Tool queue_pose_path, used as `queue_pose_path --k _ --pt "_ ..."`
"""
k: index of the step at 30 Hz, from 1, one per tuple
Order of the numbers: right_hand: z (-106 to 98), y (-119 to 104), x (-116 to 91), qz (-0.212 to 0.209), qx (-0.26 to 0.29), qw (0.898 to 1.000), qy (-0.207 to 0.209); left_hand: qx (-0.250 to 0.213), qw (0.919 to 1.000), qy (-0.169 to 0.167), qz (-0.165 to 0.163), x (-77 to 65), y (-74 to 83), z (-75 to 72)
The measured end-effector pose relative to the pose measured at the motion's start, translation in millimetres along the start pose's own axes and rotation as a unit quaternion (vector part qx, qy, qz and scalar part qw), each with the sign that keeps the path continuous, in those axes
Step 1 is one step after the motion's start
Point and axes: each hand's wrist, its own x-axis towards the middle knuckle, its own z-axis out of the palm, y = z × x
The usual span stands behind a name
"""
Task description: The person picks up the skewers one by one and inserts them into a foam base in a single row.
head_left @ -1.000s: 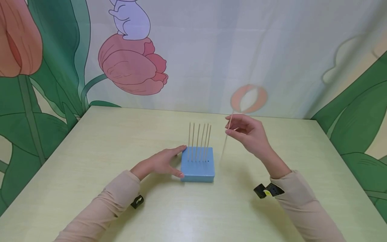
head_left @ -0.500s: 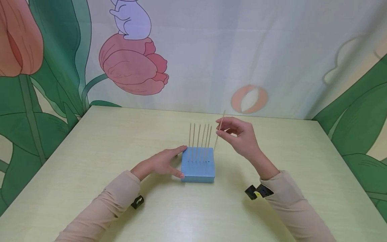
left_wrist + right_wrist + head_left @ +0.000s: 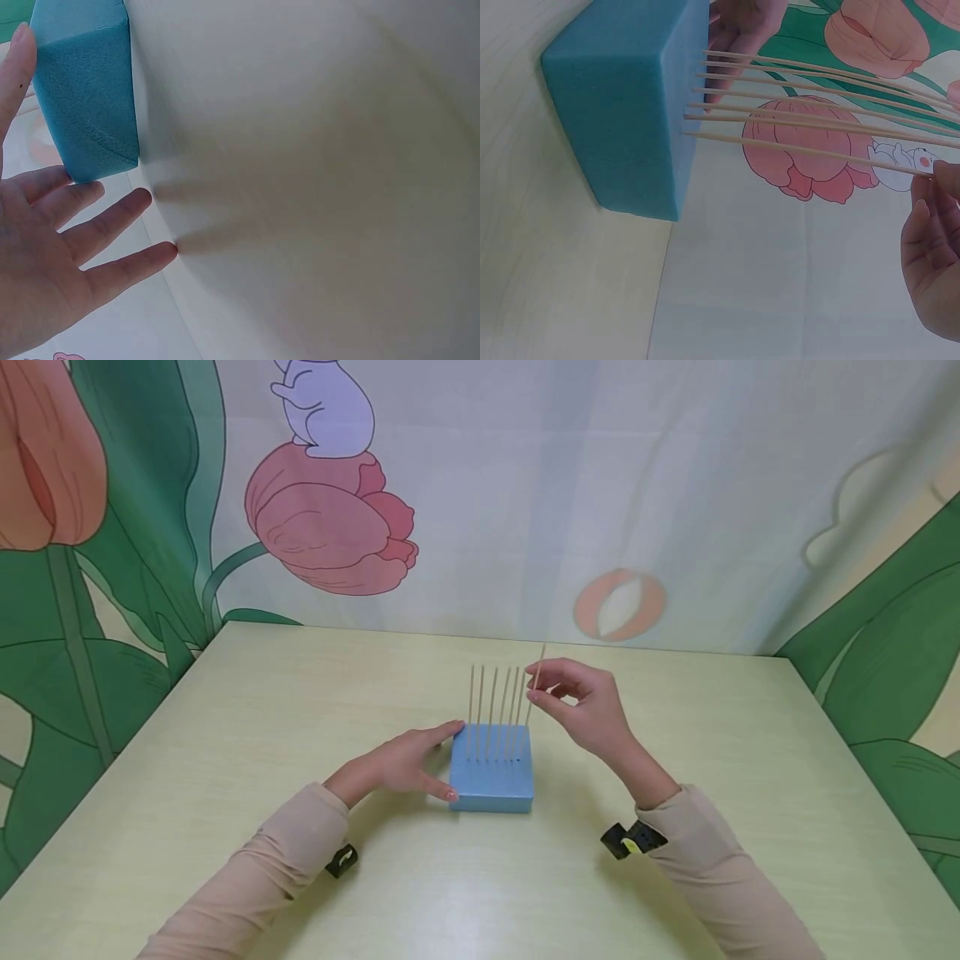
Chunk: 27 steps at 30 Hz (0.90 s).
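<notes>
A blue foam-like block (image 3: pixel 491 785) lies on the table with several thin wooden sticks (image 3: pixel 491 706) standing in a row in its top. My left hand (image 3: pixel 401 762) holds the block at its left side, thumb at the front corner and index finger at the back corner; in the left wrist view the other fingers (image 3: pixel 112 225) are spread out below it. Between thumb and fingertips my right hand (image 3: pixel 581 702) pinches another wooden stick (image 3: pixel 810 151) near its upper part. That stick's lower end is at the block's top; whether it is in the hole (image 3: pixel 517 760), I cannot tell.
The pale wooden table (image 3: pixel 300 693) stretches around the block on all sides. Behind its back edge hangs a curtain (image 3: pixel 487 510) printed with flowers and a white animal. Black wrist straps (image 3: pixel 633 840) sit at both sleeves.
My right hand has moved left and slightly down with its stick, from beside the block to the right end of the row. The left hand and the block have stayed put.
</notes>
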Motion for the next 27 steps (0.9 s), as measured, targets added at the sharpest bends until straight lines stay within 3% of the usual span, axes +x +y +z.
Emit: queue_pose_path --k 17,27 --pt "10 14 -19 -0.002 -0.043 0.999 -0.024 0.002 1.0000 -0.003 0.006 2.6 -0.8 0.8" --pt "1 26 -36 0.050 -0.076 0.992 -0.089 0.003 1.0000 -0.006 0.005 1.3 -2.0 -0.2"
